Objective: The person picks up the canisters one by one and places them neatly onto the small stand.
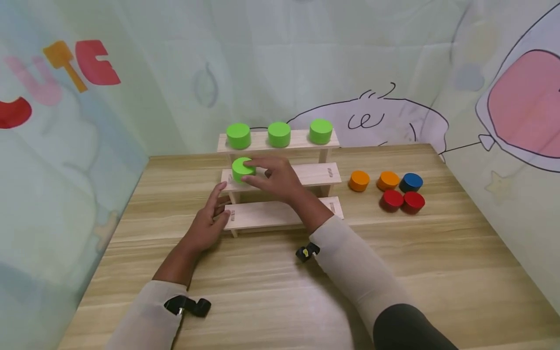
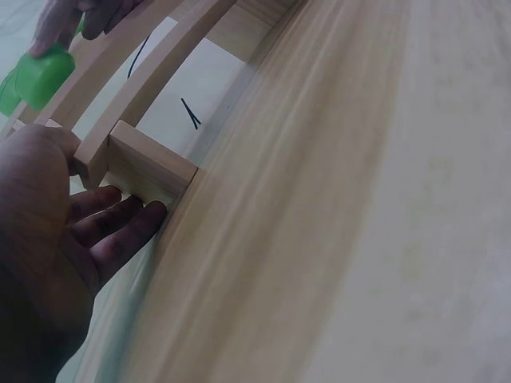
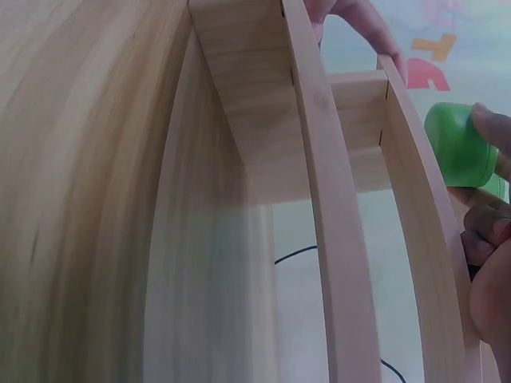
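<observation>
A three-step wooden rack (image 1: 267,215) stands on the table. The right hand (image 1: 280,181) pinches a green cylinder (image 1: 241,171) at the left end of the middle step; in the right wrist view the thumb and a finger lie on the green cylinder (image 3: 459,144). At the rack's left end, the left hand (image 1: 207,223) touches its side, with fingers by the middle and lowest steps. The left wrist view shows the left hand (image 2: 56,215) with its fingertips against the rack's side board (image 2: 152,159). Three green cylinders (image 1: 279,135) stand spaced along the top step.
Right of the rack on the table (image 1: 262,291) lie two orange cylinders (image 1: 359,181), a blue cylinder (image 1: 411,182) and two red cylinders (image 1: 413,202). A printed cloth (image 1: 175,97) hangs behind and beside the table.
</observation>
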`<state>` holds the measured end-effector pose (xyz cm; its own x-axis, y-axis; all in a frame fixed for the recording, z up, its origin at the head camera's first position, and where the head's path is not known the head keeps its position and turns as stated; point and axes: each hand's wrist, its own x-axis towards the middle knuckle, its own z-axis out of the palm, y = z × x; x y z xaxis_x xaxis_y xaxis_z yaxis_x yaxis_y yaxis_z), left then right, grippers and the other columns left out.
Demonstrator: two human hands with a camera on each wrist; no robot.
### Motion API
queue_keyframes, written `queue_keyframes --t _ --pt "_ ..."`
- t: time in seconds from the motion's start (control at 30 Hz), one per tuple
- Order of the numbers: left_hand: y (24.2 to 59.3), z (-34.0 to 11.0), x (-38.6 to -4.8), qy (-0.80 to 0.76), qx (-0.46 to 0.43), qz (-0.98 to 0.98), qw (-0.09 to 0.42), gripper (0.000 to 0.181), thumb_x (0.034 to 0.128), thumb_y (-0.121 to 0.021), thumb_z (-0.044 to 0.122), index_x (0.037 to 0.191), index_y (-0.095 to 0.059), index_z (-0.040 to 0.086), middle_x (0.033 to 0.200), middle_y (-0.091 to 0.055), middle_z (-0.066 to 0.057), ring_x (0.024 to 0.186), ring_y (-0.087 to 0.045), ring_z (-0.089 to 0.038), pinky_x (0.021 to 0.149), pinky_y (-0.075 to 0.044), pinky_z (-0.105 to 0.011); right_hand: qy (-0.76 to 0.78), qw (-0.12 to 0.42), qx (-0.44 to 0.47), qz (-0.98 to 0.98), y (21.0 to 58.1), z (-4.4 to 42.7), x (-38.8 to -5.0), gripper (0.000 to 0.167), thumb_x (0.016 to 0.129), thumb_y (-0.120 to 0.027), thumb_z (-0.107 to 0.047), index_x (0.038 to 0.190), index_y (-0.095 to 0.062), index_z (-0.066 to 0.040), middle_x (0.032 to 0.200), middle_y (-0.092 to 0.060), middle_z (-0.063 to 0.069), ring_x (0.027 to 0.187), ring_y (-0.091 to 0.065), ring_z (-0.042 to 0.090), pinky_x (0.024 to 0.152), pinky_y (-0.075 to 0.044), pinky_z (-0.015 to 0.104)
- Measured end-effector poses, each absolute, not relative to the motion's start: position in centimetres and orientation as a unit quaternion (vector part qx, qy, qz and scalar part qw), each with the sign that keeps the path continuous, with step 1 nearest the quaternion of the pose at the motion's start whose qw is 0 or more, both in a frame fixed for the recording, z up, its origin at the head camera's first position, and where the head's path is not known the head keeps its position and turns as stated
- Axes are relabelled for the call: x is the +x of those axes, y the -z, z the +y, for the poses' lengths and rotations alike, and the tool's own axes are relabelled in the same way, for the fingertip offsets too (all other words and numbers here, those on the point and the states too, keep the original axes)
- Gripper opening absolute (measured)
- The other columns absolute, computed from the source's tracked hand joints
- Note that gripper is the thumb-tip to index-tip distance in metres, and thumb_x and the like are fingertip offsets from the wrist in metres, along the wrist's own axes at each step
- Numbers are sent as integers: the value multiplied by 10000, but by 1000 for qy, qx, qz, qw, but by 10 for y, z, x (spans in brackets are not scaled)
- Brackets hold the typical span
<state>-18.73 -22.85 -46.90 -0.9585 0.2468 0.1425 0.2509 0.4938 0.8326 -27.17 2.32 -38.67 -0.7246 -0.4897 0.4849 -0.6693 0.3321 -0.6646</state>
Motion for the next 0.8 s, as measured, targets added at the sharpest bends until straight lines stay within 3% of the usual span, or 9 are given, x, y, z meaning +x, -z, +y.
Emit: queue_keyframes --t 0.8 --pt "469 -228 -187 481 -147 -864 4 775 1136 -475 115 1763 -88 358 1624 -493 -350 1437 -573 -554 1155 -479 -713 -423 88 344 -833 388 14 -271 442 935 -891 -269 1335 -791 -111 1365 -789 57 1299 -738 206 901 -652 333"
